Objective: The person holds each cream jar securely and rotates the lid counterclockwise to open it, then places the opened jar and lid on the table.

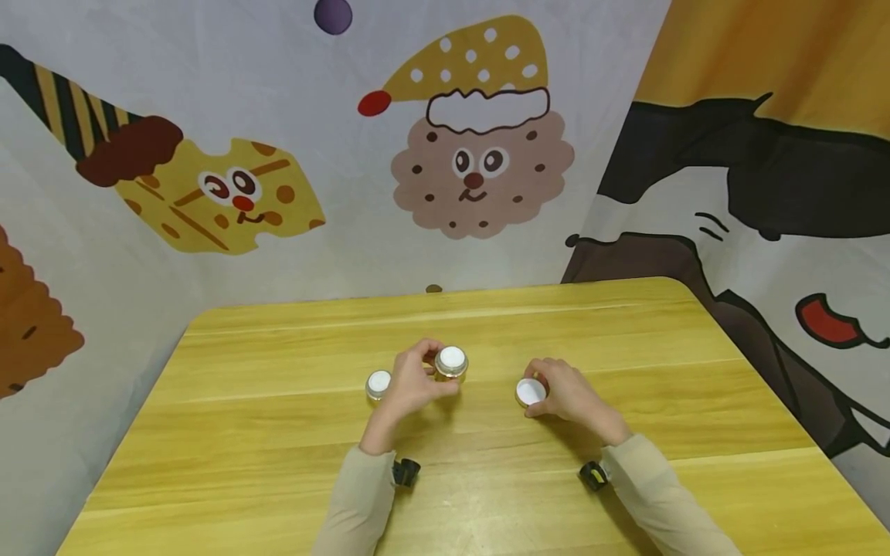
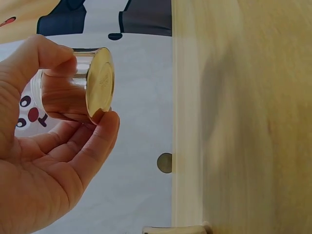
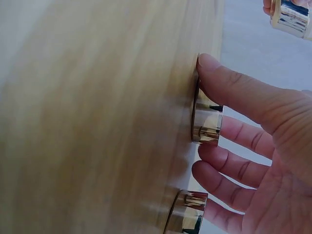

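Observation:
My left hand (image 1: 412, 382) grips a gold cosmetic jar (image 1: 452, 363) above the table, its white top facing up. In the left wrist view, the thumb and fingers curl round the jar's shiny side (image 2: 66, 92), and its gold base shows. My right hand (image 1: 566, 392) pinches a gold jar lid (image 1: 531, 392) by its edge, thumb on one side and fingers on the other. The lid lies white inside up, down at the tabletop. Just left of my left wrist stands another jar (image 1: 378, 384) with a white top, partly behind the hand.
A second gold lid-like piece (image 3: 187, 212) stands beyond the right fingers, hidden by that hand in the head view. The wood-grain table (image 1: 229, 448) ends at a cloth wall (image 1: 334, 270) printed with cartoon figures. Dark cameras are strapped to both wrists.

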The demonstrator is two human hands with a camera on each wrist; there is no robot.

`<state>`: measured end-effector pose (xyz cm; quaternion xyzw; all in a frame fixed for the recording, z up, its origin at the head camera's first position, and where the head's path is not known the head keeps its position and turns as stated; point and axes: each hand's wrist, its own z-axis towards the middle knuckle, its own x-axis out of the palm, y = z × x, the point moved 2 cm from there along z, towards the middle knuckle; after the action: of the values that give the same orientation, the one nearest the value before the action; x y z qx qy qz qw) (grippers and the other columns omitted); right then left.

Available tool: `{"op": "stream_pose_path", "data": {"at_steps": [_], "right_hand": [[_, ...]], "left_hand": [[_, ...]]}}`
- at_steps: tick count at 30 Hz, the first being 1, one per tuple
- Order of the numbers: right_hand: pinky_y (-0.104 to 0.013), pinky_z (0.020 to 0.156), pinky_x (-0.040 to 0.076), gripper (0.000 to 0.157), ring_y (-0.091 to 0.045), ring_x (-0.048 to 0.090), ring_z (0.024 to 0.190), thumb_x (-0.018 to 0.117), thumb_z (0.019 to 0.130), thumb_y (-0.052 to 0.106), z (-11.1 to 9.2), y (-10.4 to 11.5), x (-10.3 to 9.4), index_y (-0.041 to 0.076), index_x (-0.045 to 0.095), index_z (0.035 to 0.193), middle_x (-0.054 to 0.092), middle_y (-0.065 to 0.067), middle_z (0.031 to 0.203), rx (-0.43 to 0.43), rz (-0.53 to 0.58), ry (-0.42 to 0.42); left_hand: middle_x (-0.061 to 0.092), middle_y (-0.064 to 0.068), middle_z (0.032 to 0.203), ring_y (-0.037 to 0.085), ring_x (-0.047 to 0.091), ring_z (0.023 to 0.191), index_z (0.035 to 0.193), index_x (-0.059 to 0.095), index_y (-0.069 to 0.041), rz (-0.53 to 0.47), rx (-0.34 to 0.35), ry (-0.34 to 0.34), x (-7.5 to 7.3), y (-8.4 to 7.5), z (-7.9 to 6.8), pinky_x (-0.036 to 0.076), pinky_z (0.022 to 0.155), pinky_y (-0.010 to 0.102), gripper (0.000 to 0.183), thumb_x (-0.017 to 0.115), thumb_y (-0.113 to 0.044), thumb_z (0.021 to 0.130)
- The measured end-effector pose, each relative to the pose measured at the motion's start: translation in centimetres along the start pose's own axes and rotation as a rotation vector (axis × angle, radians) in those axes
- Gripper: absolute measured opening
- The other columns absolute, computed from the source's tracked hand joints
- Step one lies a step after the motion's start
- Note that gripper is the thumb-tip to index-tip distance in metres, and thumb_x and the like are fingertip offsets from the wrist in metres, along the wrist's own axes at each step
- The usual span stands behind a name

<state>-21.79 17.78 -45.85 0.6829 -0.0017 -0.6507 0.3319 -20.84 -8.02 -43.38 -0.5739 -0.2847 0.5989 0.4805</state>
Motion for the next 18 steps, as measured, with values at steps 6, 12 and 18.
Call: {"op": "stream_pose_path", "data": {"at_steps": [6,12,18], "right_hand": [[-0.032,0.065,0.045,0.043,-0.019,0.052,0.073,0.089,0.057,0.013,-0.02,0.02,0.0,0.008,0.059,0.088,0.057,-0.003,0.08,-0.018,0.069,0.021],[-0.034,0.067,0.046,0.043,-0.02,0.053,0.075,0.088,0.058,0.011,-0.02,0.22,-0.08,0.007,0.059,0.089,0.058,-0.004,0.082,-0.007,0.086,0.032],[-0.035,0.067,0.047,0.043,-0.02,0.053,0.075,0.088,0.057,0.01,0.04,0.45,-0.18,0.007,0.059,0.088,0.058,-0.004,0.082,-0.01,0.091,0.032]], "left_hand": [[0.06,0.01,0.092,0.021,0.055,0.085,0.103,0.057,0.002,0.043,-0.002,0.01,0.1,0.13,-0.01,0.053,0.072,0.031,0.045,0.076,-0.002,0.063],[0.06,0.01,0.091,0.019,0.053,0.08,0.104,0.056,0.002,0.093,-0.045,0.014,0.25,0.18,-0.02,0.049,0.071,0.03,0.047,0.077,-0.003,0.062],[0.061,0.01,0.093,0.021,0.054,0.083,0.102,0.056,0.0,0.133,-0.075,-0.004,0.4,0.49,-0.03,0.048,0.075,0.034,0.047,0.079,-0.004,0.061]]}}
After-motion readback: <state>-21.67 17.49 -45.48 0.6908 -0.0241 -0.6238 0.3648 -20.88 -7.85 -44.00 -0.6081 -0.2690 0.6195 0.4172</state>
